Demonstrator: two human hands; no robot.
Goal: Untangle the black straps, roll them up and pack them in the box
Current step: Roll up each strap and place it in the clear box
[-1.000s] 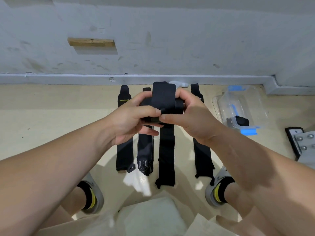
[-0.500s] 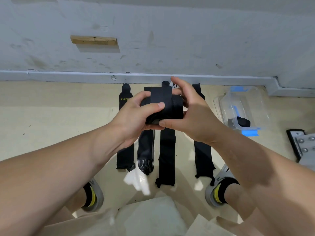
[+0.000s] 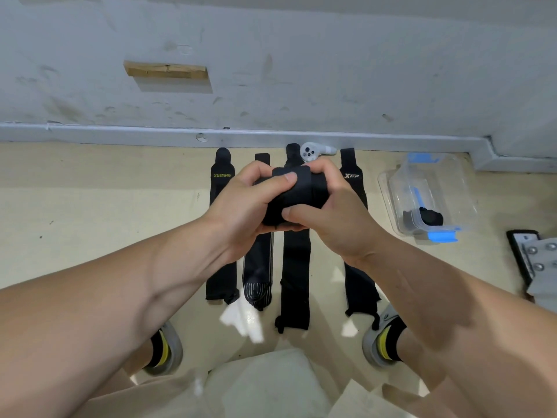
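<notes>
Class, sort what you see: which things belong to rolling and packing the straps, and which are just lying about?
Belongs to the job: rolled strap gripped by left hand and right hand; flat straps; clear box; packed roll inside it.
Just lying about: white controller; wooden block; bolted metal plate.

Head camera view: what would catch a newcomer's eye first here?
Dead centre, the left hand and right hand grip a rolled black strap between them. Beneath them four black straps lie flat on the floor, side by side, running toward the wall. On the right stands a clear box with one black roll inside.
</notes>
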